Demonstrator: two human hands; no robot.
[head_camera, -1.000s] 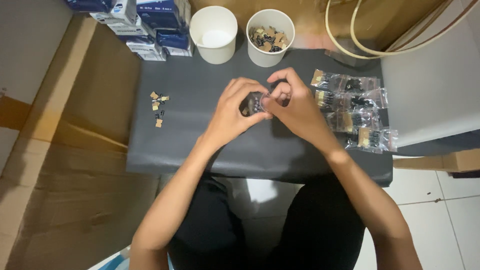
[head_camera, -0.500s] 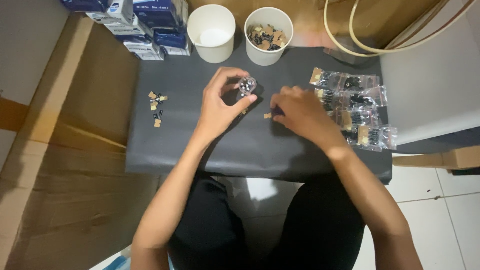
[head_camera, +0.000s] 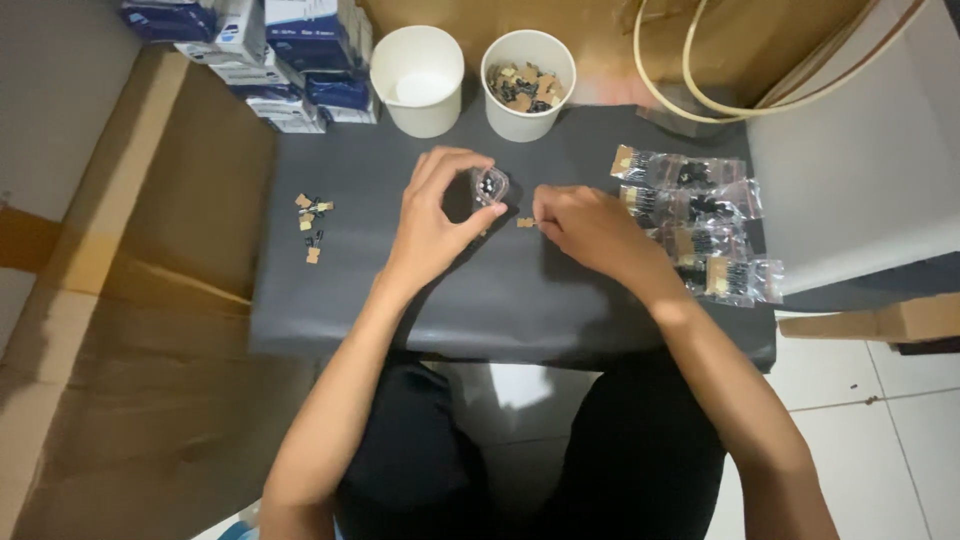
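Dark grey table (head_camera: 560, 300), cardboard (head_camera: 150, 300), white floor tiles (head_camera: 880, 440)

Two white paper cups (head_camera: 417, 80) stand beside stacked blue-and-white boxes (head_camera: 290, 55), with cardboard (head_camera: 150, 330) at the left.

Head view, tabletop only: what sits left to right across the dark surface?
Small tan and black parts → left hand holding a small clear plastic bag → tiny tan piece → right hand → pile of clear plastic packets with tan and black parts.
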